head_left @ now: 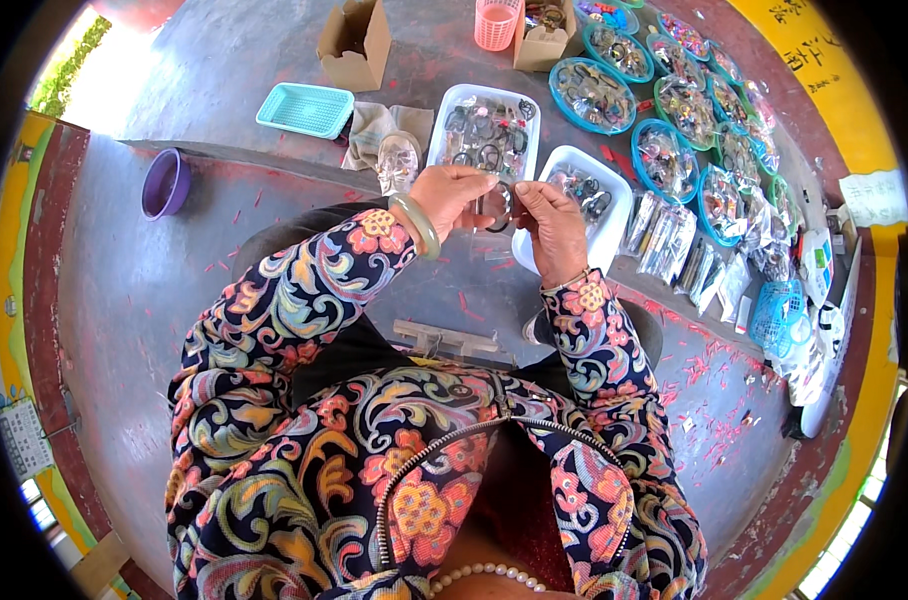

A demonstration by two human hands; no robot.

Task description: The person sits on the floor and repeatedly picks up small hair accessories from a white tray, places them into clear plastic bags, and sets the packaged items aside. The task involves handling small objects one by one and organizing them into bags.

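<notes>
Between my two hands, above the near edge of the raised ledge, is a small clear plastic bag with a dark ring like a hair tie (503, 208) in it. My left hand (452, 203), with a pale bangle at its wrist, pinches it from the left. The thumb and fingers of my right hand (556, 228) close on its right edge. Just beyond lies a white tray (440, 128) of bagged dark bands. A second white tray (614, 222) with similar bagged pieces sits beside my right hand, which partly covers it.
Several round baskets (629, 128) of bagged goods crowd the ledge at right, with clear packets (664, 237) in front. Farther left are a turquoise basket (304, 110), a cardboard box (362, 58) and a cloth (372, 135). A purple basin (166, 185) stands on the lower floor.
</notes>
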